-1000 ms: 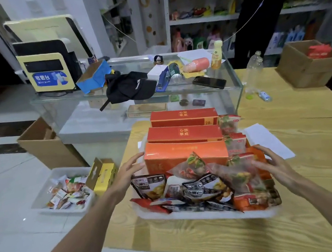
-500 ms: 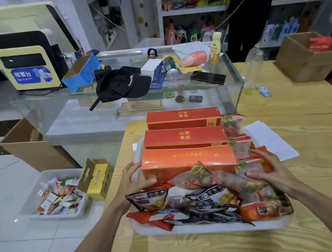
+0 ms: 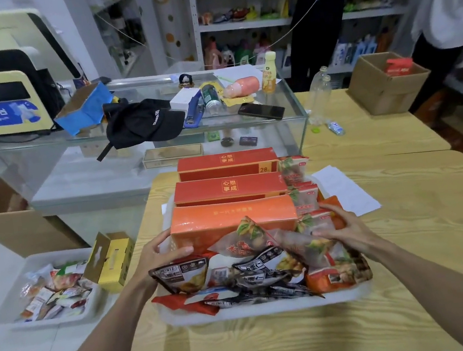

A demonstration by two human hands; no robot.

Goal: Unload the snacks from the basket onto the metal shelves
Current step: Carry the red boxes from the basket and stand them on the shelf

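1. The left hand [image 3: 161, 254] curls round the left end of the nearest orange box [image 3: 230, 222], with the thumb across its front.
2. The right hand [image 3: 340, 230] curls over packets [image 3: 309, 224] at the box's right end. That end is hidden, so I cannot tell if the fingers reach it.
3. Both lie in the white basket [image 3: 270, 308] on the table [image 3: 407, 241], its far rim hidden by two red boxes [image 3: 229, 188].
4. The shelves [image 3: 244, 25] stand far off behind a glass case [image 3: 290, 115], their goods blurred.
5. On the floor to the left lies a tray [image 3: 8, 293].

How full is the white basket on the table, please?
Full: the white basket holds orange boxes standing on edge, and snack packets heaped above its near rim.
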